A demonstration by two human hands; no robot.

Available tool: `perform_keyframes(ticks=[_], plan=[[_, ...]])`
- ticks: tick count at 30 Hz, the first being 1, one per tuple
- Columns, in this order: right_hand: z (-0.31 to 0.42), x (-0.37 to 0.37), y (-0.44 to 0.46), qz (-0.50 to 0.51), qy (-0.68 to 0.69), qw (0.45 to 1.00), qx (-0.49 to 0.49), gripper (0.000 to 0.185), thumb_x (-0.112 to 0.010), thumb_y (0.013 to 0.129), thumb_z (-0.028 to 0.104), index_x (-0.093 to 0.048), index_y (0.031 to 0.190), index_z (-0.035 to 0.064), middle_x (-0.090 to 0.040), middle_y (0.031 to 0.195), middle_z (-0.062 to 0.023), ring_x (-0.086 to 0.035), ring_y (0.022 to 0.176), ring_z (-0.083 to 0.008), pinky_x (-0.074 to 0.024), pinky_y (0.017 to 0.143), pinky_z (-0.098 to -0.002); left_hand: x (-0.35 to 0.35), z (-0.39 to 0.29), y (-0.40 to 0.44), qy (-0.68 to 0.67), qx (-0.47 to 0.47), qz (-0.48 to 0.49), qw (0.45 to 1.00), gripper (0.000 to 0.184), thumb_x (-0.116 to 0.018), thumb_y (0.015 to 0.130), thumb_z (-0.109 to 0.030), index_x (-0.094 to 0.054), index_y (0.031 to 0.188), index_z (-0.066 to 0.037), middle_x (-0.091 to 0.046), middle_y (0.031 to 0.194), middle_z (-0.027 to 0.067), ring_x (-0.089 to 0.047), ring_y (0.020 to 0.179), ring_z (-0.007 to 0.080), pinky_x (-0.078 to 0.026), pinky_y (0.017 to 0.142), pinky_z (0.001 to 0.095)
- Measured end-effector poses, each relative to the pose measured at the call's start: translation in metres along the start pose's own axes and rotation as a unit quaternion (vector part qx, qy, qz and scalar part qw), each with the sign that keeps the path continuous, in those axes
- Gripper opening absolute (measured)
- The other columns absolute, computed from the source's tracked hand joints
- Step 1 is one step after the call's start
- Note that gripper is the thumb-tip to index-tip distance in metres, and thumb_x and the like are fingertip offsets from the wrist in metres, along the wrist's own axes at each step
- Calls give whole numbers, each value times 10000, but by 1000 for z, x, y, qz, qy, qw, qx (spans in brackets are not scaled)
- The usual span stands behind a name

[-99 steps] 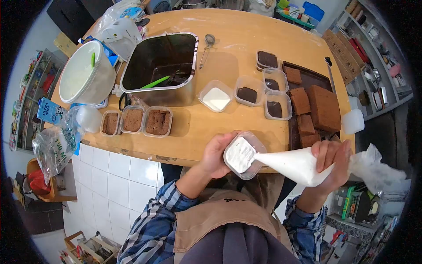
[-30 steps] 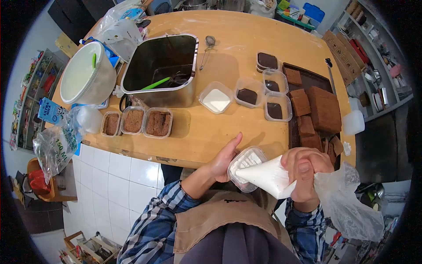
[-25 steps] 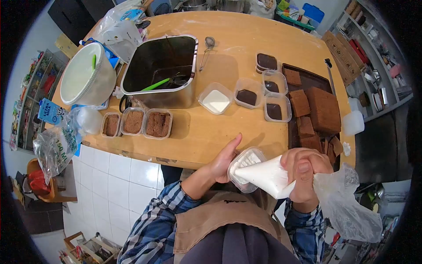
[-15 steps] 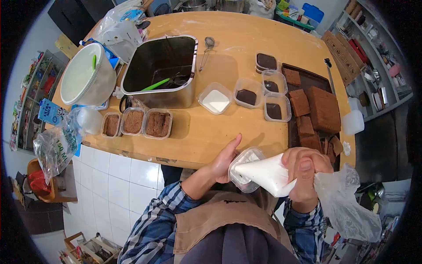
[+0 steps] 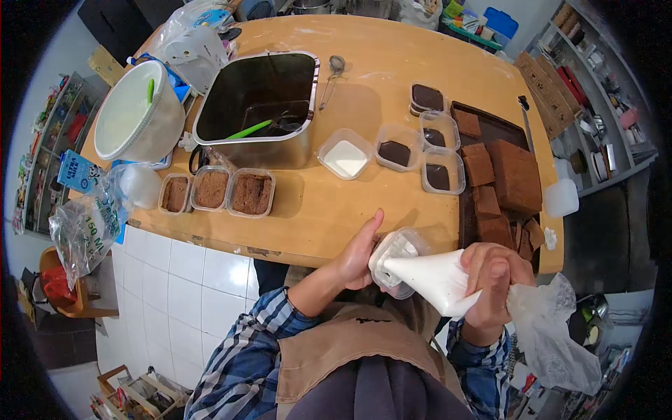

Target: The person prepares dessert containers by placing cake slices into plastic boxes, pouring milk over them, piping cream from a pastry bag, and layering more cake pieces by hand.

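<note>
- In the square plastic cup (image 5: 421, 243) near the table's (image 5: 315, 217) edge, white cream (image 5: 396, 246) lay uneven, so this layer looked part-done.
- One cup on the table (image 5: 345, 134) showed a white layer that seemed finished.
- Apparently not yet creamed: three clear cups (image 5: 399, 131) at the right with dark filling (image 5: 394, 152) showing.
- At the left, three more cups (image 5: 252, 171) had brown cake portions (image 5: 250, 194) on top, perhaps a later stage.
- The right hand (image 5: 495, 280) was clenched around the piping bag (image 5: 437, 278), thumb pressed along it, tip pointing left into the held cup.
- The left hand (image 5: 355, 262) supported that cup from its side, thumb extended upward; how tightly its partly hidden fingers closed could not be told.
- Both forearms angled inward above the apron (image 5: 350, 339).
</note>
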State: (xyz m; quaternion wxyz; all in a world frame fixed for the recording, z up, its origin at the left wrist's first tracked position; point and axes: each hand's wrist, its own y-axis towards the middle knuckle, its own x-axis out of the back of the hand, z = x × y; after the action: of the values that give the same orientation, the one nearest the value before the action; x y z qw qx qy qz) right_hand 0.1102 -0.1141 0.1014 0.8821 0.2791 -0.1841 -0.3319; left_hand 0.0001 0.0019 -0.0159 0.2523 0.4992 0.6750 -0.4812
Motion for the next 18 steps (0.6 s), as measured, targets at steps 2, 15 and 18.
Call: perform_keyframes(ticks=[2, 15, 18], plan=[[-1, -1, -1, -17, -51, 998, 11, 393, -445, 897, 229, -362, 557, 48, -344, 413, -26, -326, 367, -116, -323, 424, -279, -8, -4, -4, 7, 9, -14, 1000, 809, -169, 817, -680, -537, 1047, 2, -628, 745, 106, -602, 535, 169, -470, 380, 259], [-4, 3, -7, -46, -57, 997, 17, 366, -441, 894, 210, -384, 566, 56, -364, 427, -31, -333, 398, -108, -331, 476, -274, -4, -3, -4, 62, -51, 5, 997, 766, -152, 856, -621, -435, 1191, 6, -562, 1042, 135, -567, 878, 209, -442, 718, 322], [-8, 3, -10, -95, -51, 994, -9, 355, -447, 890, 206, -381, 565, 78, -351, 423, -23, -335, 393, -106, -329, 482, -271, -10, 2, 2, 55, -105, -6, 993, 730, -125, 866, -607, -517, 1092, -34, -627, 805, 73, -610, 591, 137, -482, 403, 248]])
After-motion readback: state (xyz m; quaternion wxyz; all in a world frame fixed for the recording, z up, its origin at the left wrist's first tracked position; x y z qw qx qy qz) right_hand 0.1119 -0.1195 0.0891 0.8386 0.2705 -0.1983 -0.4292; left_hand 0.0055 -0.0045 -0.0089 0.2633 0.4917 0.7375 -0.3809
